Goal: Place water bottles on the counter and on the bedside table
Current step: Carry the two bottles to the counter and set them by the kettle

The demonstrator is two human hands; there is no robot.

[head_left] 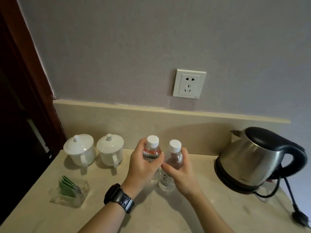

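Observation:
Two clear water bottles with white caps stand upright side by side on the beige stone counter [168,214], touching each other. My left hand [143,167], with a black watch on its wrist, is wrapped around the left water bottle [152,149], which has a red and white label. My right hand [180,174] grips the right water bottle [174,158] from its right side. Both bottle bases rest on the counter between the cups and the kettle.
Two lidded white cups [80,150] [110,149] stand at the back left. A glass holder with green tea sachets [69,190] sits front left. A steel electric kettle [255,158] stands at the right, its cord and plug [299,217] lying loose. A wall socket [189,84] is above.

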